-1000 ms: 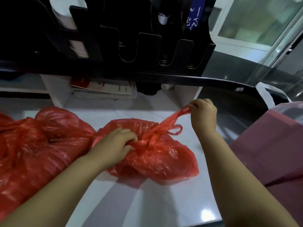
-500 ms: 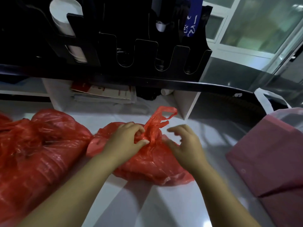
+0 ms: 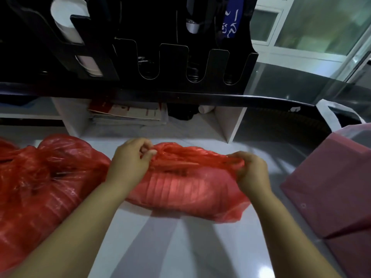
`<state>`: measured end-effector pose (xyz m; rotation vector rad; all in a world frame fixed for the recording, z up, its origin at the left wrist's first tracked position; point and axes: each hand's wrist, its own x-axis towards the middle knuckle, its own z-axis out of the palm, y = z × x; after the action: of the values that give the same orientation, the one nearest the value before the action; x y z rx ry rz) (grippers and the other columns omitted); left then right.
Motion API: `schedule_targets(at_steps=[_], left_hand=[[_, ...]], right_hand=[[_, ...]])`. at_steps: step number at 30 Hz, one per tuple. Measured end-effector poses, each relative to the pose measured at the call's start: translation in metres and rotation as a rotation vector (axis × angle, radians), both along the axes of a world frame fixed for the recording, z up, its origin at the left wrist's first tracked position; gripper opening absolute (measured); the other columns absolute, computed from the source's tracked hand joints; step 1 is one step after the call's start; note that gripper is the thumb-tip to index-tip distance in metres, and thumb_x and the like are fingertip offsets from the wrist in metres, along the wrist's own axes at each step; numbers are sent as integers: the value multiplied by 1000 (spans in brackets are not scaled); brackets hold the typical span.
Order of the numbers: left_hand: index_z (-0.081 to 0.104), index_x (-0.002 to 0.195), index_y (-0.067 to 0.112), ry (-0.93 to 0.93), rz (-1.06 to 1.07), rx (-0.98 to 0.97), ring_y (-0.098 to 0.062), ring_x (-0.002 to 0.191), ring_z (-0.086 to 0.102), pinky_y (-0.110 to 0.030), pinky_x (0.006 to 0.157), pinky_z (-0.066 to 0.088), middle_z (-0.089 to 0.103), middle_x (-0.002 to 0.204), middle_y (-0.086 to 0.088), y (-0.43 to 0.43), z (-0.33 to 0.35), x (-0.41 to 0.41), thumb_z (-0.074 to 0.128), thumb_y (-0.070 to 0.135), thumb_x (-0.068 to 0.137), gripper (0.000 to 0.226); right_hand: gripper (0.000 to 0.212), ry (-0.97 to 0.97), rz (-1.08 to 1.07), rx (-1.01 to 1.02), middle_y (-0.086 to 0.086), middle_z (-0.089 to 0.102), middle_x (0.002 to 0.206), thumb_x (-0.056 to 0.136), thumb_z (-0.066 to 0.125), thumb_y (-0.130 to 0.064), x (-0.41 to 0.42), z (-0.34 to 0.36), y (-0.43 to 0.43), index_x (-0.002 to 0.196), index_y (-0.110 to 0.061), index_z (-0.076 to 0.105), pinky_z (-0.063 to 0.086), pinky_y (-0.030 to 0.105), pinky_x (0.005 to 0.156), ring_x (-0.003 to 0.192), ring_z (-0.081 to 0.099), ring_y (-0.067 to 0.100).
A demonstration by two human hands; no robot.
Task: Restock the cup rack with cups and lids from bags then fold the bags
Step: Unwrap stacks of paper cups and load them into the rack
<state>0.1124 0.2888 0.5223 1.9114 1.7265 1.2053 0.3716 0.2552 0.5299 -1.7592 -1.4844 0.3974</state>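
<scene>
1. Half a second earlier both hands had crowded the knot; now they were apart, with the small red bag [image 3: 186, 189] stretched wide at its mouth.
2. The left hand [image 3: 130, 159] pinched the mouth's 9 o'clock edge. The right hand [image 3: 253, 171] gripped its 3 o'clock edge, fingers curled.
3. Two red bags lay on the counter [image 3: 180, 247], the large red bag [image 3: 40, 177] at 9 o'clock of the small one. One cup rack [image 3: 160, 57] stood at 12 o'clock.

Both your forearms stretched forward; your left hand [image 3: 130, 159] and right hand [image 3: 252, 173], set apart, each pinched the red bag [image 3: 186, 190] with curled fingers.
</scene>
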Motion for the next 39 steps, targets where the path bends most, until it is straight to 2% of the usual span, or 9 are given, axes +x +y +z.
schedule_targets(at_steps=[2, 5, 10, 14, 17, 23, 30, 35, 39], left_hand=[[62, 91, 23, 10, 28, -21, -7, 67, 46, -26, 66, 35, 49, 73, 9, 3, 3, -2, 66, 13, 84, 12], [64, 111, 25, 67, -54, -81, -13, 78, 45, -31, 74, 41, 41, 81, 8, 4, 9, 6, 56, 17, 86, 27], [61, 93, 33, 125, -121, -183, -13, 106, 38, -39, 89, 41, 48, 98, 14, 1, 21, 13, 54, 51, 85, 21], [61, 111, 35, 296, -237, -233, -7, 98, 51, -31, 85, 47, 56, 103, 15, 2, 25, 15, 69, 56, 74, 43], [68, 101, 30, 313, -243, -214, -8, 87, 55, -29, 78, 48, 59, 95, 12, 2, 26, 14, 72, 47, 76, 31], [54, 80, 17, 22, 71, -6, -22, 71, 54, -36, 67, 43, 57, 72, 1, 2, 31, -13, 62, 30, 88, 17], [44, 100, 17, 36, 254, -5, -33, 78, 54, -37, 66, 38, 55, 84, -7, 1, 37, -39, 54, 10, 86, 19], [54, 116, 12, 279, 198, 55, -38, 106, 42, -44, 92, 35, 43, 116, -17, 2, 38, -23, 71, 20, 79, 41], [64, 104, 24, 556, -98, 186, -26, 106, 40, -39, 93, 24, 54, 109, -1, 3, 39, -13, 53, 54, 76, 43]], right_hand=[[26, 20, 30, -14, -10, 67, 76, 78, 66, 3, 3, 5, 1, 85, -20, 76, 37, 0, 63, 72, 61, -4], [24, 75, 139, -40, -19, 66, 91, 83, 68, -9, -1, 14, 5, 95, -28, 73, 43, 13, 70, 88, 61, -2], [24, 293, 394, -166, -11, 71, 104, 85, 65, -23, -5, 43, 12, 105, -36, 68, 49, 25, 82, 91, 66, 3], [50, -204, 527, -249, -20, 63, 108, 79, 74, -41, -26, 50, 19, 125, -43, 57, 47, 21, 73, 76, 59, 3], [35, -435, 604, -238, -19, 61, 87, 82, 74, -33, -38, 43, 23, 115, -40, 66, 39, 17, 66, 69, 51, -3], [12, -257, 177, 2, -6, 66, 84, 90, 62, -17, -9, 31, 23, 91, -20, 73, 40, 25, 67, 72, 55, 9], [12, 122, -198, -93, 3, 66, 78, 94, 57, -19, 28, 33, 20, 95, -12, 67, 57, 46, 72, 69, 63, 21], [29, -168, -190, 193, 9, 55, 112, 88, 65, -20, 14, 37, 21, 115, -9, 61, 37, 29, 84, 100, 52, 24], [47, -516, 272, 344, 7, 59, 118, 78, 65, -36, -17, 49, 24, 119, -13, 64, 32, 33, 95, 113, 46, 32]])
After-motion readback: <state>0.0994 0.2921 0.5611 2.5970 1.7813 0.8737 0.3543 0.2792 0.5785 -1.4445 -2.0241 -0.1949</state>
